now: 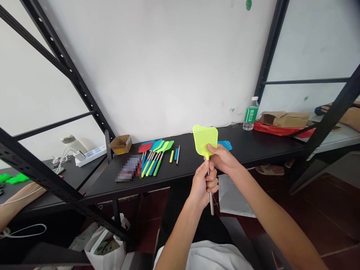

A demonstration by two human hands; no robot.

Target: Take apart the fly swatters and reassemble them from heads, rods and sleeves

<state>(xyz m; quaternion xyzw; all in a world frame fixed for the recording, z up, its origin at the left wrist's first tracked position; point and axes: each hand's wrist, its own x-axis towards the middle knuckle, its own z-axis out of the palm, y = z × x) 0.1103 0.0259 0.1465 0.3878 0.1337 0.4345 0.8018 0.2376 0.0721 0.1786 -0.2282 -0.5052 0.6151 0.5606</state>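
Presently: one lime swatter head [204, 138], upright before me, pinched low by my right hand [222, 157]; one metal rod [211, 205], gripped in my left hand [200, 185]; step: joining, seemingly; next wants straight alignment.

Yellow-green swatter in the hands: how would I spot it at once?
Start at the black table below the white wall, then find the left hand and right hand in front. They hold the perforated yellow-green swatter. Unlike the swatters lying to the left, it is held up, and its metal rod ends bare, without a coloured grip.
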